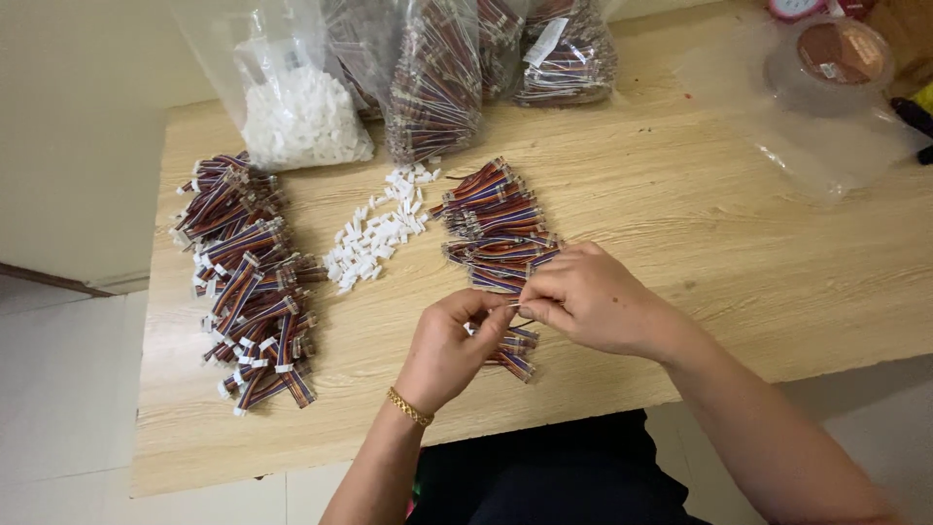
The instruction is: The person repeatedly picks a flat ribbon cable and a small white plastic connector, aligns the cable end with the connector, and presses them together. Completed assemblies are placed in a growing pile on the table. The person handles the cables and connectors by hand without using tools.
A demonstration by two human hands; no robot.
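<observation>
Ribbon cable [513, 358], a short striped piece, is sitting right between the two hands at the near middle of the bench [680, 214], its lower end poking out beneath the fingers. Left hand [449, 348] is curling shut around it, thumb and fingers pinching the upper part, a gold bracelet [409, 406] showing at the wrist. Right hand [591, 297] is coming in from the other side, fingertips pressed together at the same spot, just touching the left thumb; whatever small piece is being pinched there is too tiny to make out.

Just behind the hands, a loose pile of the same striped cables [496, 228] is lying, nearly touching the right knuckles. To its left, a scatter of small white plastic connectors [377, 238] is trailing diagonally across the wood. Further left, near the bench edge, a bigger heap of cables with white ends fitted [248, 282] is spreading out, well apart from the hands.

Along the far edge, a clear bag of white connectors [301, 117] is standing beside clear bags stuffed with striped cables [437, 83]. Over on the far right, a roll of tape [838, 58] is resting on a crumpled clear plastic sheet [826, 146].
</observation>
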